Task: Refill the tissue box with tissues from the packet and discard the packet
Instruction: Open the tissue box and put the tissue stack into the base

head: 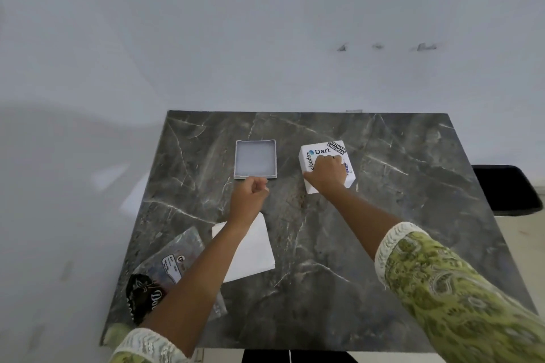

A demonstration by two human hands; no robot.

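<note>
Two arms reach forward: left hand (pixel 250 190) fingers curled at the tray (pixel 256 160) edge, right hand (pixel 328 171) fingers gripping the box cover (pixel 326 166).

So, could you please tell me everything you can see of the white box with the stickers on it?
The sticker-covered box is a white cube-like shape, standing on the dark marble table, right of the open shallow tray. Stickers reading "Dart", "code" and "Software Engineer" show on its top. The right hand rests over its top, covering the near part. Its material looks like smooth plastic or card; I cannot tell which.
</note>
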